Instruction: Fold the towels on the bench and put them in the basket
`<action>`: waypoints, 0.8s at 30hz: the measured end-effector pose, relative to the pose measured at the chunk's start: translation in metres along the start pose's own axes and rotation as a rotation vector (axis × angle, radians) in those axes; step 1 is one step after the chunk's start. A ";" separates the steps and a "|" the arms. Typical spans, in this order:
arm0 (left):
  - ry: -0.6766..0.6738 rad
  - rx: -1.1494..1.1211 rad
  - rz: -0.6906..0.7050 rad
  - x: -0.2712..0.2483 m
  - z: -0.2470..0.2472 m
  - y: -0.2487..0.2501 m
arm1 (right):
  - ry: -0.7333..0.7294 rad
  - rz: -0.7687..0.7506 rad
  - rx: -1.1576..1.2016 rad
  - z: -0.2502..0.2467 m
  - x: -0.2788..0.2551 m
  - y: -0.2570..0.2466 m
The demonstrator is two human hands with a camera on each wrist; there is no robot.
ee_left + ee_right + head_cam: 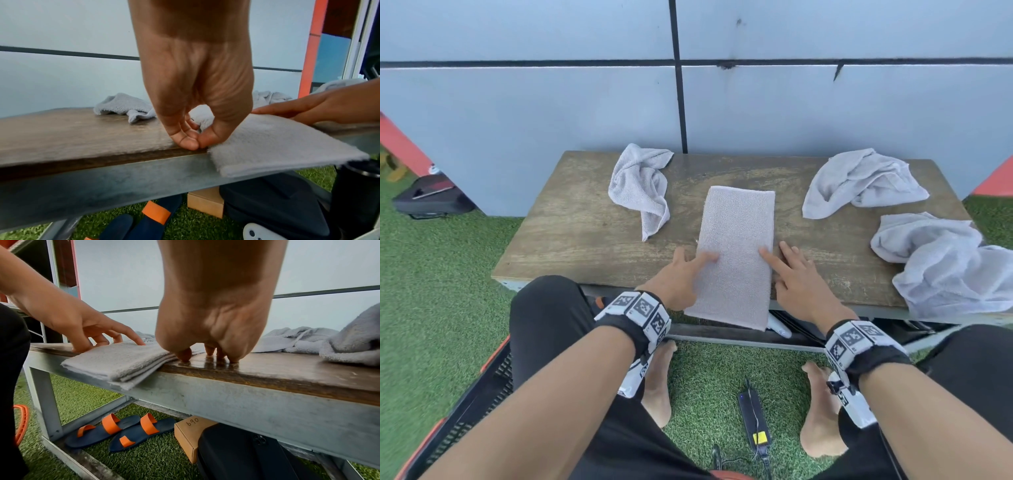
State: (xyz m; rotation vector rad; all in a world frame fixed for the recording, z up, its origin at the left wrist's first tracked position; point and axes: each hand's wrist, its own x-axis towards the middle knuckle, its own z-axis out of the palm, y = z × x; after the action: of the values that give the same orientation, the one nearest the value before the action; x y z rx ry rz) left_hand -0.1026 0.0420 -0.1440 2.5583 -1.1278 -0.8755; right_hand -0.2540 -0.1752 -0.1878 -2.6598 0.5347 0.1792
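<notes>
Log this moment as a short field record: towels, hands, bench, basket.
folded towel: folded towel lies mid-bench, near end overhanging the front edge
loose towels: three crumpled; one back left, two at right
left hand: left hand at the folded towel's left edge, index finger on top
right hand: right hand at its right edge, fingers straight
bench: wooden bench
basket: black and orange basket on the grass, lower left; contents not visible

Bare bench [571, 233] lies open at the left end. Crumpled towels crowd the right end [945, 260] and back right [859, 185]; another [640, 185] sits back left.
</notes>
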 end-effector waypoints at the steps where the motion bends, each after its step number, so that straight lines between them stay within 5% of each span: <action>1: 0.001 0.038 0.005 -0.003 0.003 -0.002 | -0.007 -0.003 0.000 0.000 -0.003 0.000; 11: 0.162 0.226 -0.019 -0.001 0.032 -0.006 | -0.073 -0.047 -0.104 0.007 -0.025 0.001; 18: 0.156 0.317 -0.030 0.000 0.035 -0.004 | 0.056 -0.005 -0.220 0.024 -0.027 -0.012; 24: 0.295 0.374 -0.002 -0.002 0.044 -0.006 | 0.250 -0.013 -0.263 0.044 -0.028 -0.012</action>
State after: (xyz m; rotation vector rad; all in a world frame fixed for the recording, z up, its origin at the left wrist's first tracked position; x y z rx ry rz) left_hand -0.1262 0.0493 -0.1804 2.8549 -1.2921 -0.2860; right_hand -0.2769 -0.1365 -0.2167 -2.9633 0.6082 -0.0967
